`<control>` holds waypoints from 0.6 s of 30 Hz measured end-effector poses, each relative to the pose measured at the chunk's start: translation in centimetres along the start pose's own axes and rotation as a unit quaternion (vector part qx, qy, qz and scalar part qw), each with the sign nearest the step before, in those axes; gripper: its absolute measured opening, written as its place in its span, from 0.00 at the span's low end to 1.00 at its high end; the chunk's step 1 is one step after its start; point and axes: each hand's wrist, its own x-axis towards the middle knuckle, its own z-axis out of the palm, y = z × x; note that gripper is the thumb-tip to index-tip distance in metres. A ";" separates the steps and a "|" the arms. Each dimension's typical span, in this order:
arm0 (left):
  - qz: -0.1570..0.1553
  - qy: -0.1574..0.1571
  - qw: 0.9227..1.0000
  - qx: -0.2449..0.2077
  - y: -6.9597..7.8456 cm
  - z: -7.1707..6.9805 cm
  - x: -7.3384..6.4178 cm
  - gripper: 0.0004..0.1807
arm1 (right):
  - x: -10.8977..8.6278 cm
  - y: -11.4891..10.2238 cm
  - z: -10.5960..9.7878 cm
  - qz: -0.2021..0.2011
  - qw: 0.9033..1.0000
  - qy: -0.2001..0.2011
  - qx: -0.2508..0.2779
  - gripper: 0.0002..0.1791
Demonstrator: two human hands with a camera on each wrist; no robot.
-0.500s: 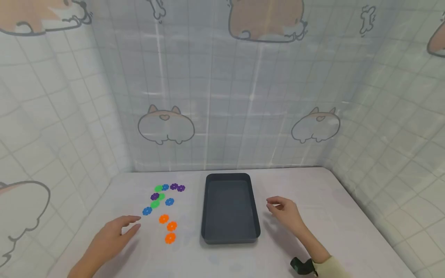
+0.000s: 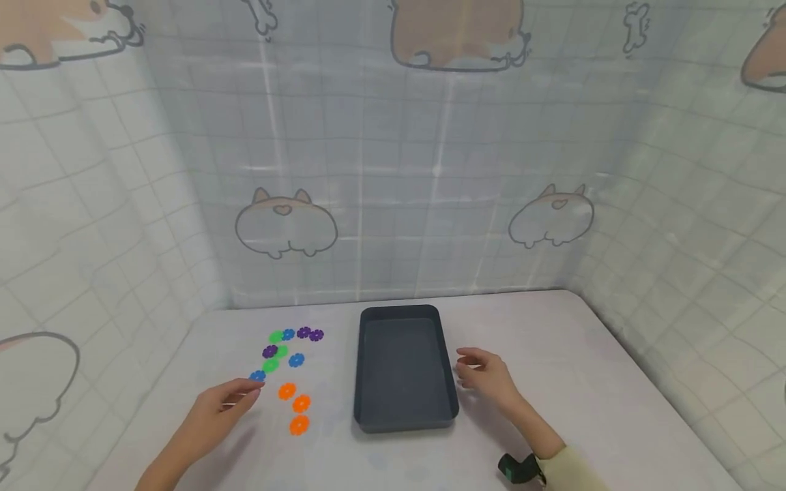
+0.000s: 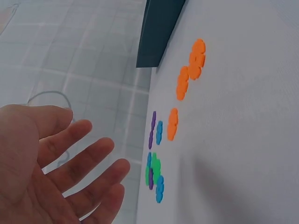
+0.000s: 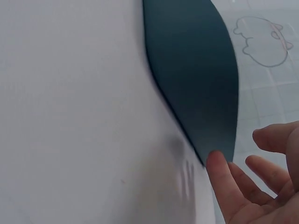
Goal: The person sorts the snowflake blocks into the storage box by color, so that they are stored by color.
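Observation:
My left hand [image 2: 215, 416] hovers over the table's left side with relaxed fingers, holding nothing. Its fingertips are close to a blue flower-shaped disc [image 2: 257, 376], which they partly cover in the head view. Three orange flower discs [image 2: 301, 404] lie to the right of that hand. Farther back are several green discs [image 2: 271, 365], purple discs [image 2: 304, 332] and blue discs [image 2: 297, 360], some overlapping. A dark grey rectangular tray [image 2: 405, 426] stands mid-table with nothing in it. Just right of the tray, my right hand [image 2: 491, 378] is raised, fingers loosely bent and holding nothing.
A white cloth covers the table [image 2: 589, 409]. Curtains with a tile grid and cartoon dogs [image 2: 393, 170] enclose the back and both sides. A dark device [image 2: 518, 468] is strapped at the right wrist by a pale sleeve [image 2: 568, 470].
My left hand has moved right and slightly forward to the blue disc, its thumb and fingers drawing closer together. The right hand has shifted left toward the tray. The head view has turned slightly.

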 end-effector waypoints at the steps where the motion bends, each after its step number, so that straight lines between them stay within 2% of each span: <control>1: 0.001 0.001 1.000 -0.003 0.0 0.1 0.1 0.23 | 0.0 -0.1 0.2 0.004 1.000 -0.001 0.003 0.19; 9: 0.004 -0.010 1.000 -0.006 0.1 0.6 1.0 0.16 | 0.2 -0.2 1.0 0.023 1.000 -0.005 0.013 0.20; 15: -0.001 -0.022 0.999 -0.049 -1.0 1.3 2.1 0.15 | 0.2 0.3 1.5 0.027 0.999 -0.025 0.026 0.22; 18: -0.004 -0.025 0.998 -0.050 -1.5 1.6 2.8 0.15 | 0.1 0.3 1.6 0.028 0.999 -0.027 0.015 0.23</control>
